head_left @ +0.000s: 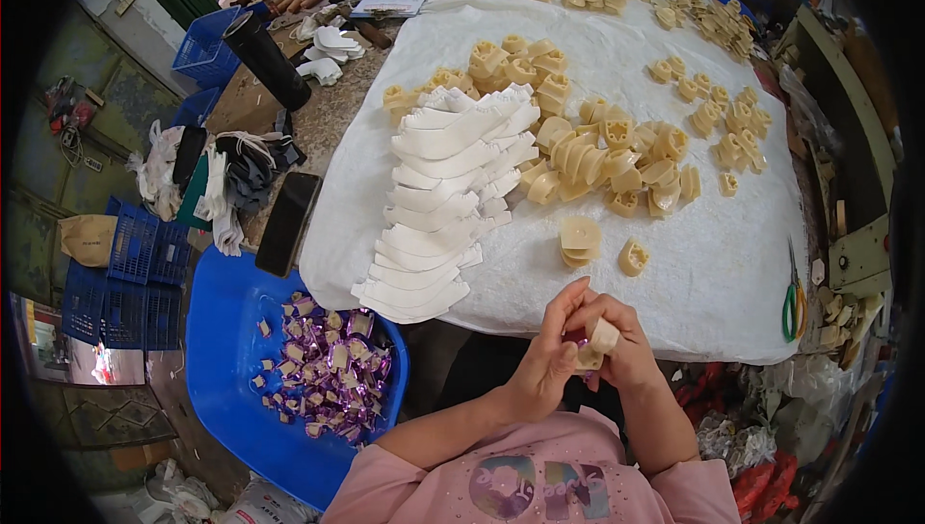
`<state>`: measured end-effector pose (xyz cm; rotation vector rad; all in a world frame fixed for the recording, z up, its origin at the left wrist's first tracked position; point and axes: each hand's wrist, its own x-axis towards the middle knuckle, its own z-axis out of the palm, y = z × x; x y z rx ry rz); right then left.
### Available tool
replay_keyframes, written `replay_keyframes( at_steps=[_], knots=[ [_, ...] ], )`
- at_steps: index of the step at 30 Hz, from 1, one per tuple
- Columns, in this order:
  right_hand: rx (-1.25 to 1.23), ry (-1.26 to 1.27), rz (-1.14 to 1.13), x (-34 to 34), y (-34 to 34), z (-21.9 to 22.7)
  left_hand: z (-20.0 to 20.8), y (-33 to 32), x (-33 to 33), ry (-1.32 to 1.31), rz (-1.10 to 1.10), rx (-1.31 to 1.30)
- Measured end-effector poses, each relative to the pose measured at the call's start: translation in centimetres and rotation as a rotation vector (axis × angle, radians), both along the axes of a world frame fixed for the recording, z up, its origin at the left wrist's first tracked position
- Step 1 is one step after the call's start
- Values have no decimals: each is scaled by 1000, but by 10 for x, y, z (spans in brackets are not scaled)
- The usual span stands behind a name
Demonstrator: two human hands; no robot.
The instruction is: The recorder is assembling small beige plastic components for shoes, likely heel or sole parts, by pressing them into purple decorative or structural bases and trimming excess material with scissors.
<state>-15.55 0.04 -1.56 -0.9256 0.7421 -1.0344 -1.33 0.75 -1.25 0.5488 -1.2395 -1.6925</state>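
White-sheeted table (713, 288) is pretty loaded, and at its near edge a cream piece (604, 335) is pinched by the fingers (567, 304) of the left hand (541, 370) and right hand (631, 355), so it could easily be dropped off the edge if either grip gets loosened.

On cloth (718, 283): parts (621, 170) at centre, strips (438, 196) at 8 o'clock, scissors (793, 310) at 4, near edge. Tub (220, 360) past 8, off cloth.

Work surface: table covered in wrinkled white cloth (703, 298)
Left: overlapping white curved thin pieces (438, 221)
Middle: heaped cream hollow pieces (584, 163)
Right edge: green-and-orange-handled scissors (801, 307)
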Motion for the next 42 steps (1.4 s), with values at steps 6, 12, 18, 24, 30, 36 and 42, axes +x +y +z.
replay_keyframes(
  at_steps=[6, 12, 18, 24, 30, 36, 42],
  knots=[
    [-141, 27, -49, 10, 17, -7, -1, 5, 3, -174, 66, -168],
    [-493, 236, -266, 31, 21, -13, 5, 0, 2, -183, 263, -221],
    [-447, 139, -197, 27, 24, -6, 10, 10, 2, -174, 289, -113],
    [-651, 376, -332, 28, 14, -12, 7, 2, 4, -219, 223, -38],
    [-286, 248, -152, 14, 2, 2, 2, -13, 9, 188, 73, 402],
    [-605, 985, -202, 4, -4, 26, -14, -13, 20, -142, 60, -28],
    [-423, 724, -245, -2, 4, 10, -7, -10, 12, -382, 189, -296]
  ],
)
